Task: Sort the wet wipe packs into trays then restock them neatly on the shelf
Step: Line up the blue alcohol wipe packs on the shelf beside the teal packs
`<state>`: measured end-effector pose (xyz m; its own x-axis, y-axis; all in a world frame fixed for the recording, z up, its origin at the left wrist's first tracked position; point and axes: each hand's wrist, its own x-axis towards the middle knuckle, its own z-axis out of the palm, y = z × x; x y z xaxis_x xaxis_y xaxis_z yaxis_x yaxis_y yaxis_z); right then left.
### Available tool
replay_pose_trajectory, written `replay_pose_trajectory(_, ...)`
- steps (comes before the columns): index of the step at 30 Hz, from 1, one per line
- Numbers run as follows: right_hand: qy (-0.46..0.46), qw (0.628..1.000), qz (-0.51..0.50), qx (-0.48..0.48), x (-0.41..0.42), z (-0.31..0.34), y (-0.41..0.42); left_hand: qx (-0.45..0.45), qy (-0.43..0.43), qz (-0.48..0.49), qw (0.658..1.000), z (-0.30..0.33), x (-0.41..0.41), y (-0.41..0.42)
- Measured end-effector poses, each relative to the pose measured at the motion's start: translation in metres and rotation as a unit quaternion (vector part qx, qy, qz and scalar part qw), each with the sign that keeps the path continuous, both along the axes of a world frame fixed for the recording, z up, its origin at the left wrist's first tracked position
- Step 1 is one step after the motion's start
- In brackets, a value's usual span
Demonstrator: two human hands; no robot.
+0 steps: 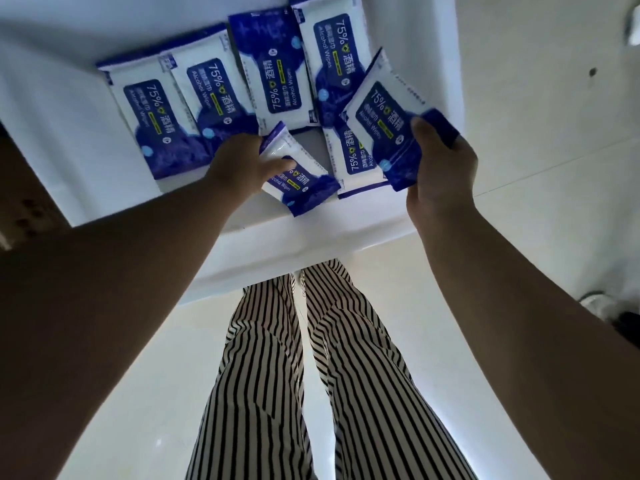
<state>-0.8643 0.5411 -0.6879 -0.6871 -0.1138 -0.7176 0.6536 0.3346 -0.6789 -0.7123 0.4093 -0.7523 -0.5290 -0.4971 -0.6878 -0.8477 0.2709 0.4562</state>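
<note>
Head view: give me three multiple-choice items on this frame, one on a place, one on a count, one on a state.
1. Where does the pack in the right hand sit?
A. Lifted above the other packs
B. Flat on the floor
C. Under the left hand

2. How many packs lie in the far row on the white surface?
A. One
B. Four
C. Nine

3. What is the left hand doing?
A. Hanging idle at the side
B. Holding a pack near the front edge
C. Pressing the floor

Answers:
1 A, the pack is tilted up in the fingers over the pack beneath.
2 B, four lie side by side at the back.
3 B, its fingers lie round that pack.
</note>
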Motion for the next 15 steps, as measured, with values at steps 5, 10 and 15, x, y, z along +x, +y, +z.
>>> replay_pose_trajectory(5,-0.099,0.99,0.055,-0.085,0.005,0.048,-0.013,0.061,0.067,0.254,0.963,0.069,0.031,-0.015)
replay_pose_trajectory(10,-0.127,0.976,0.112,-0.138,-0.005,0.133,-0.033,0.179,0.196,0.442,0.857,0.176,0.034,-0.026)
replay_pose_trajectory(15,-0.136,0.956,0.177,-0.191,-0.024,0.229,-0.05,0.206,0.287,0.466,0.811,0.278,0.028,-0.03)
